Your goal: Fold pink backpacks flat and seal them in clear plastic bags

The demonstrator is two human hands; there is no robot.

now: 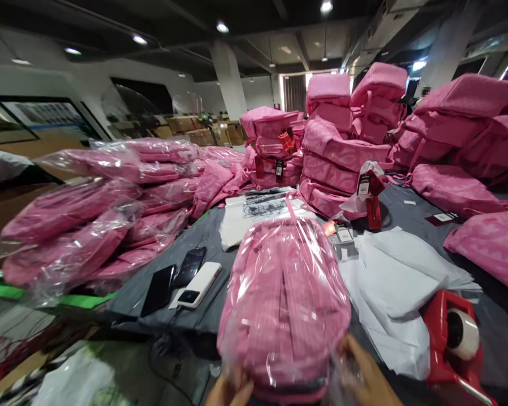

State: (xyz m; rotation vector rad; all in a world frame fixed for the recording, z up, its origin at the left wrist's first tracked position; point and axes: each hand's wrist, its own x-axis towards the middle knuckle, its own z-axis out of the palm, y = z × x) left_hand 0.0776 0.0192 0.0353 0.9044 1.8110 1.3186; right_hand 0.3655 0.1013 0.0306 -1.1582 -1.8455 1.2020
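A pink backpack [284, 304] lies at the front edge of the table inside a clear plastic bag [254, 361], its straps side facing up as far as I can make out. My left hand [229, 388] is at the lower left corner of the bag, with its fingers curled on the plastic. At the lower right, my right hand [366, 369] pinches a loose fold of the same plastic. Both hands are partly cut off by the bottom of the view and slightly blurred.
Bagged pink backpacks [80, 220] are heaped at left. Unbagged backpacks [342, 163] with tags stand stacked behind. Phones [158, 288] and a white power bank [200, 285] lie left of the bag. White paper sheets [398, 282] and a red tape dispenser [438, 338] are right; flat plastic bags [232, 225] lie behind.
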